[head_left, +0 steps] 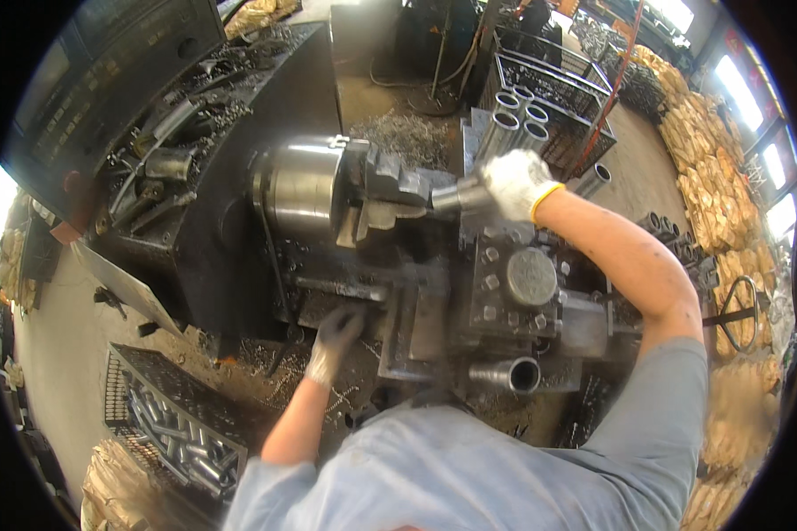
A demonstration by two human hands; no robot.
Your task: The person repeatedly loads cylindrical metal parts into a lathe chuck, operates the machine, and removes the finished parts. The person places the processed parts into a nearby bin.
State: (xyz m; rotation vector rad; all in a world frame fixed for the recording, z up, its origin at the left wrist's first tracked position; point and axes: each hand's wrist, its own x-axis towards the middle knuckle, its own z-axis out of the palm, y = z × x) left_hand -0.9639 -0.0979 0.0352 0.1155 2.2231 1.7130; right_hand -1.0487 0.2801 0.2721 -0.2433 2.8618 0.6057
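My right hand (515, 183), in a white glove with a yellow cuff, is closed round a short metal tube (452, 196). The tube's left end is at the stepped jaws (390, 181) of the lathe chuck (305, 188); whether they grip it cannot be seen. Lower left, my left hand (340, 332) wears a glove with dark, soiled fingers. It is beside the lathe bed, below the chuck, and its fingers are too blurred to read. The square tool post (530, 276) stands below my right hand. Nearer my body another metal tube (506, 375) lies on its side.
Several upright tubes (505, 121) stand beyond my right hand, near a black wire cage (553, 84). Metal shavings and scrap cover the headstock top (190, 133). At lower left a mesh crate (173, 372) holds short metal pieces. A handwheel (737, 310) is at far right.
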